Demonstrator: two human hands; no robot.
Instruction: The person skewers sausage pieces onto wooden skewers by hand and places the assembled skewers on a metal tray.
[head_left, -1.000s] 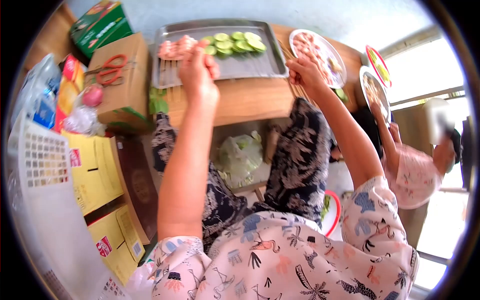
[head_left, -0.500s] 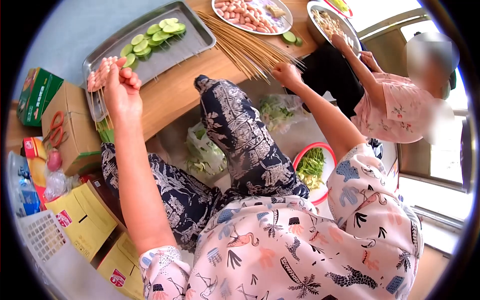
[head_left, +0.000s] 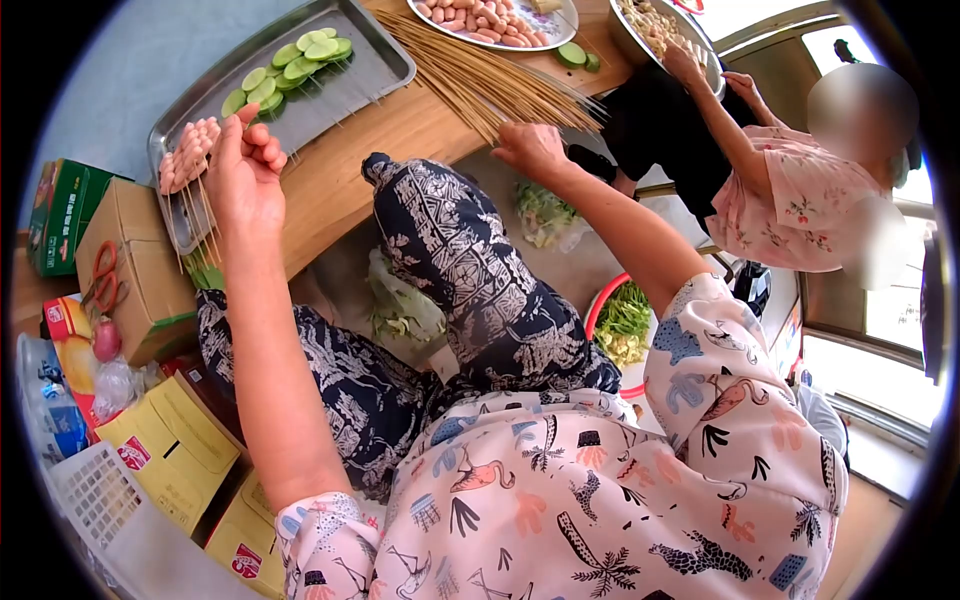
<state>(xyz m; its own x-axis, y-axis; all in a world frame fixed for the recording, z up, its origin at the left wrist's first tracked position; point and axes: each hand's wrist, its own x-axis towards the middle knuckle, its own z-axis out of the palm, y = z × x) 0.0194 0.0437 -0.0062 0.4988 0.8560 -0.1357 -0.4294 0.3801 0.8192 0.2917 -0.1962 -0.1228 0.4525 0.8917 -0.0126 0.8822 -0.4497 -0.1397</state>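
My left hand is raised over the near left edge of a metal tray, its fingers loosely curled and apart with nothing visible in them. In the tray lie skewered pink sausage pieces at the left and skewered green slices further right. My right hand is at the near ends of a fanned bundle of bamboo skewers; its fingers bend down around the tips, and whether a skewer is gripped is too small to tell.
A plate of sausages stands behind the skewers. At right, a co-worker reaches into a metal bowl. Cardboard box with scissors is at left; a red-rimmed basin of greens is below.
The view has swung to the right since the first frame. My right hand has moved from beside the tray to the near ends of the skewers. My left hand stays by the sausage skewers.
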